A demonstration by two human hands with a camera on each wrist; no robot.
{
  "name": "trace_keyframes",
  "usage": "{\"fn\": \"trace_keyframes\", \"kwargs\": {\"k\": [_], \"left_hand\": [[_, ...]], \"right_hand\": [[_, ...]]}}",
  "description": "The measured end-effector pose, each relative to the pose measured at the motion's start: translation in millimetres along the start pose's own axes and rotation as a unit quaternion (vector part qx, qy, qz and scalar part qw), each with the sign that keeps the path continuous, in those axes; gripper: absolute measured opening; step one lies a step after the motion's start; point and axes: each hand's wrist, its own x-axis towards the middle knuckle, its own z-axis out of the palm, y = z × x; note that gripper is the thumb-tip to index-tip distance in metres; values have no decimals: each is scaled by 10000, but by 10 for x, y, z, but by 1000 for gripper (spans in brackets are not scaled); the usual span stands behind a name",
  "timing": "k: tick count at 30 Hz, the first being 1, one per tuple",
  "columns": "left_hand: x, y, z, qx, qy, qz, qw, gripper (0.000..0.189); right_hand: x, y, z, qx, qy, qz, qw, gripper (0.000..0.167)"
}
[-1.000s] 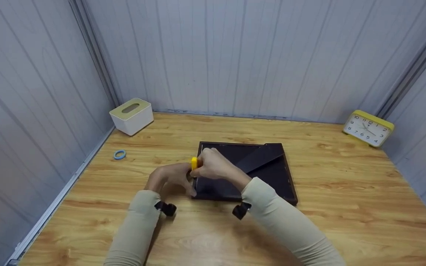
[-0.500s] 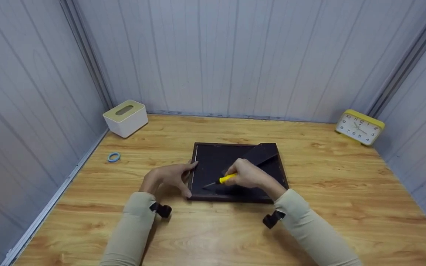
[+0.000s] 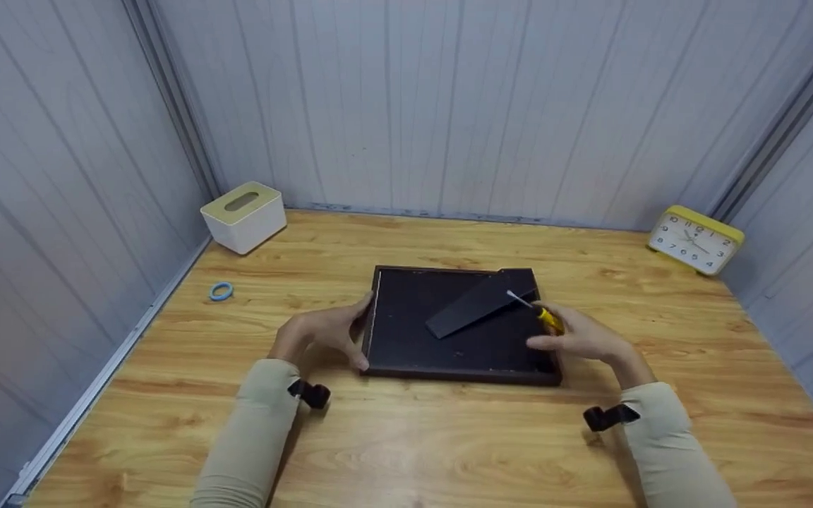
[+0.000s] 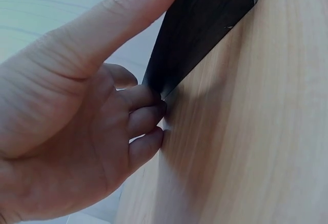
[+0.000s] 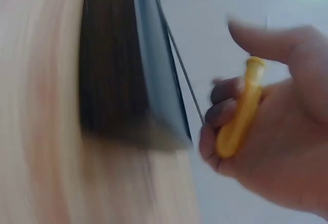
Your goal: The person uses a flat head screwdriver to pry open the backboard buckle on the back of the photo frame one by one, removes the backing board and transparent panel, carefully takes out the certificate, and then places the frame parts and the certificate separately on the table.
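A dark picture frame lies back side up on the wooden table, its black stand leg slanting across the backing. My left hand holds the frame's left side, thumb at the near corner. In the left wrist view, bent fingers meet the frame's side close to the tabletop. At the frame's right edge, my right hand holds a yellow-handled screwdriver with its shaft pointing up and left. The right wrist view has fingers curled round the yellow handle, the thumb apart from it.
A white tissue box with a pale yellow-green lid stands at the back left. In front of it lies a blue ring. At the back right is a yellow alarm clock. Panelled walls border the table.
My right hand has moved from the frame's left edge across to its right edge, carrying the screwdriver. The left hand has stayed at the left side.
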Motion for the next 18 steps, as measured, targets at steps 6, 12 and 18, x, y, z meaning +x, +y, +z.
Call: {"fn": "trace_keyframes", "kwargs": {"k": [6, 12, 18], "left_hand": [[-15, 5, 8, 144, -43, -81, 9999, 139], [-77, 287, 75, 1392, 119, -504, 9889, 129], [-200, 561, -31, 2054, 315, -661, 9759, 82]], "right_hand": [[-100, 296, -103, -591, -548, -23, 9967, 118], [-72, 439, -155, -365, -334, 15, 9988, 107], [-57, 501, -217, -594, 725, 485, 9944, 79]]}}
